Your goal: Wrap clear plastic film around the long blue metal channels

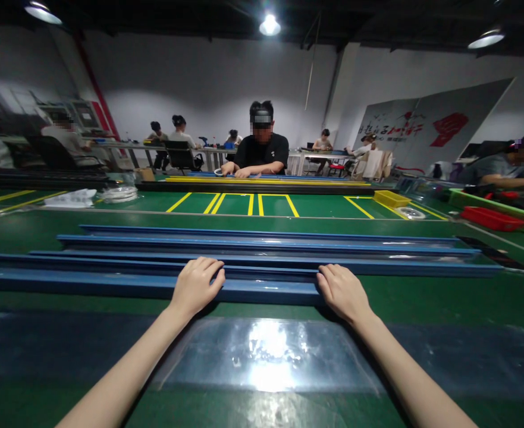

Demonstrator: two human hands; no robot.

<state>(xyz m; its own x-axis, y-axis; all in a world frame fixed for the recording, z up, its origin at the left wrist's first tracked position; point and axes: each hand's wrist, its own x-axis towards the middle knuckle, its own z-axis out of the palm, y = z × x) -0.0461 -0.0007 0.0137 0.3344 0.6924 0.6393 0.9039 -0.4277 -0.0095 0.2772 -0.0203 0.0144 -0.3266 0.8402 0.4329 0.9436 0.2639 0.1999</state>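
A long blue channel-shaped rail point(268, 291) lies lengthwise across the near side of the green table, running out of view at the left. My left hand point(198, 286) grips it from above, thumb on the near side and fingers curled over the top. At its right end, my right hand point(342, 291) holds it the same way; the fingertips on the far side are partly hidden. Just beyond lie several more blue rails point(377, 264), side by side and roughly parallel. Between my forearms a clear, glossy plastic sheet point(266, 356) lies flat, reflecting the lamp.
Across the table point(154, 223), a person in a black shirt point(262, 151) handles yellow and black rails point(262, 185). A yellow tray point(391, 199), a red tray point(491, 218) and a dark flat object point(496, 254) lie to the right. White coiled material point(118, 194) is at the left.
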